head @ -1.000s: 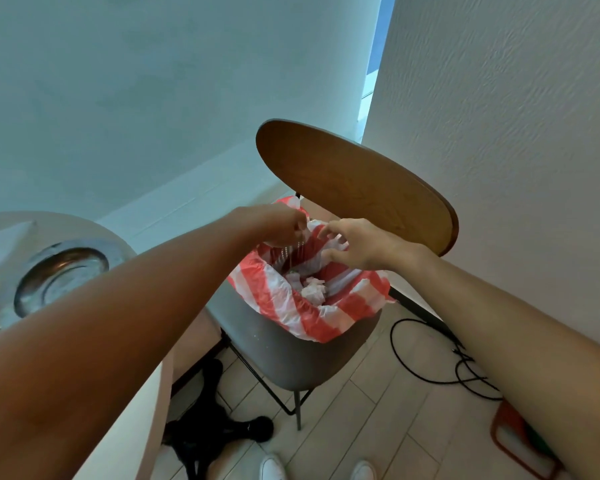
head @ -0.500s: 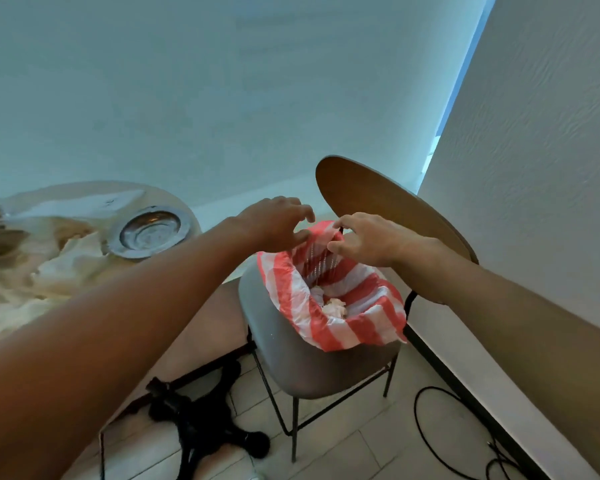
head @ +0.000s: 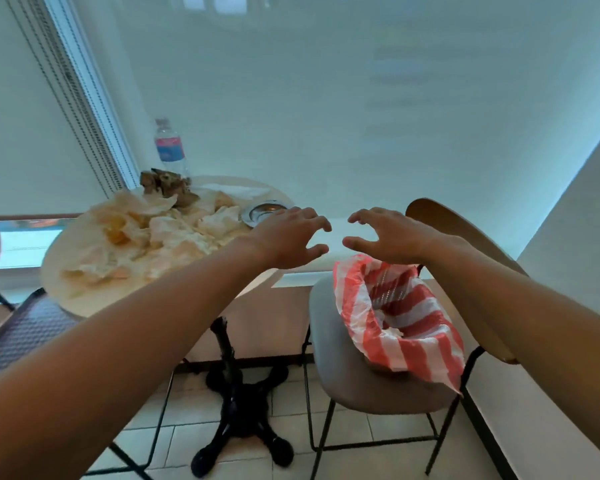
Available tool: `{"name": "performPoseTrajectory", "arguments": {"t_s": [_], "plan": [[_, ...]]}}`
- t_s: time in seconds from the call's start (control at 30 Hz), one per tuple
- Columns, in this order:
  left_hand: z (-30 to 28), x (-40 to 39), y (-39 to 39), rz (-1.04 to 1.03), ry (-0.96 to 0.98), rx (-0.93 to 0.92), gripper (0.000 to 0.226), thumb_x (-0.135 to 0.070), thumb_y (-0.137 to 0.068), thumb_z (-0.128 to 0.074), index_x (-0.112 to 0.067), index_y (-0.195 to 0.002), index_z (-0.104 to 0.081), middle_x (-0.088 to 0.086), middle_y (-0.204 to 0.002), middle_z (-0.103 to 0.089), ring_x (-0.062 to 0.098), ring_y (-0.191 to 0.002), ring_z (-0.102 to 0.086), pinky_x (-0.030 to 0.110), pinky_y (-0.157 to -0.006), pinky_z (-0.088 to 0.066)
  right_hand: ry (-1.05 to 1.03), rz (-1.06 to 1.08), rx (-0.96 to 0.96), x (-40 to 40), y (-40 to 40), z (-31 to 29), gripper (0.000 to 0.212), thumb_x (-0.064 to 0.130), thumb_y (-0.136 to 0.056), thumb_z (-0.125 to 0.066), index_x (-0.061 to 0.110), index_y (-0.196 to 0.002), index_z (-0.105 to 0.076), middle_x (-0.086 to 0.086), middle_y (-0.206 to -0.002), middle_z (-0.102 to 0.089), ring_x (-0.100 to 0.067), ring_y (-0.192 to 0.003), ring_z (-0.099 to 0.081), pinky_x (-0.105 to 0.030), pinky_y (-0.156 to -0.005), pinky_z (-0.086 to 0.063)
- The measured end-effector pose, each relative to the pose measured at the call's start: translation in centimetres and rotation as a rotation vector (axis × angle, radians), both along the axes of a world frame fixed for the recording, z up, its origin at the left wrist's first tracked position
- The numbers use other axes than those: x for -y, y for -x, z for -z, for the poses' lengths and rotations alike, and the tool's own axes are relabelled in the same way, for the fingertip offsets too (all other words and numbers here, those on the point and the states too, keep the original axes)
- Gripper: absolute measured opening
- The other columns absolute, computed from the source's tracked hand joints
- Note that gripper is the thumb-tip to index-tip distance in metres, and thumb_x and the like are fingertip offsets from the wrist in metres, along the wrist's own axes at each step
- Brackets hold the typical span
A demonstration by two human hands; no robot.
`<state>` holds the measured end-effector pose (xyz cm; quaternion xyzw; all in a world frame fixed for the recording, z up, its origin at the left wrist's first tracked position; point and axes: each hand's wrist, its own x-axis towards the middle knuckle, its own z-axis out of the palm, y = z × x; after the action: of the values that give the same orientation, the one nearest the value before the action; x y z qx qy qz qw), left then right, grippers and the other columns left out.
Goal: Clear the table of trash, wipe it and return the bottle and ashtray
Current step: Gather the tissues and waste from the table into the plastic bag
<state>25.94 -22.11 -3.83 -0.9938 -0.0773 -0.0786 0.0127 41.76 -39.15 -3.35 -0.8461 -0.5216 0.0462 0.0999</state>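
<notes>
**Trash bag unsecured on chair; table not yet cleared**

We find the round table (head: 84,299) heaped with crumpled paper wrappers (head: 136,244), pale and orange-stained, with brown food scraps (head: 168,188) at the far side. The water bottle (head: 169,148) stands upright at the table's far edge, just behind the scraps. The metal ashtray (head: 265,213) sits near the right edge, partly hidden by the left hand (head: 288,237).

The red-and-white striped plastic bag (head: 400,318) rests open-mouthed on the grey chair seat (head: 343,375) beside the table, with crumpled white waste visible inside.

Risks, in our judgement:
- The bag stands unsupported; its mouth could sag shut or the bag could slide off the seat when wrappers are dropped in.
- Gathering the greasy wrappers in one sweep could knock the bottle over or nudge the ashtray off the edge, as both lie close to the heap.
- Loose scraps may fall to the tiled floor in the gap between table and chair.

Hand pose: both arms reach forward at full stretch. The left hand hovers over the table's right edge, the right hand (head: 388,237) above the bag's rim. Both are empty, palms down, fingers spread and curled, thumbs facing each other, touching nothing.
</notes>
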Motion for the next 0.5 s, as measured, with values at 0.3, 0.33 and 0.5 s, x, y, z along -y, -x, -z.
{"name": "performPoseTrajectory", "arguments": {"t_s": [0.3,0.33,0.5], "plan": [[-1.5,-5.1,9.1,-0.141,-0.014,0.060,0.048,-0.052,-0.097,-0.050,-0.032,-0.140,-0.048,-0.002,-0.146,-0.048,0.024,-0.135,-0.045,0.042,-0.109,-0.036,-0.043,-0.157,0.013,-7.0,6.1,-1.9,0.061,0.071,-0.088,-0.052,0.040,-0.140,-0.044,0.005,-0.144,-0.050,-0.021,-0.127,-0.052,-0.046,-0.104,-0.045],[-1.5,-5.8,10.0,-0.153,-0.017,0.063,0.048,-0.053,-0.097,-0.050,-0.032,-0.140,-0.048,-0.002,-0.145,-0.048,0.024,-0.134,-0.045,0.041,-0.108,-0.036,-0.045,-0.161,0.008,-7.8,6.7,-2.0,0.060,0.069,-0.088,-0.054,0.040,-0.140,-0.044,0.005,-0.145,-0.049,-0.021,-0.128,-0.052,-0.045,-0.104,-0.044],[-1.4,-10.3,14.7,-0.188,-0.001,0.083,0.052,-0.058,-0.094,-0.051,-0.032,-0.139,-0.047,-0.003,-0.146,-0.047,0.022,-0.135,-0.045,0.042,-0.109,-0.037,-0.077,-0.179,-0.025,-11.5,10.1,-2.3,0.058,0.065,-0.088,-0.060,0.038,-0.138,-0.049,0.005,-0.145,-0.049,-0.020,-0.129,-0.051,-0.041,-0.105,-0.041]]}}
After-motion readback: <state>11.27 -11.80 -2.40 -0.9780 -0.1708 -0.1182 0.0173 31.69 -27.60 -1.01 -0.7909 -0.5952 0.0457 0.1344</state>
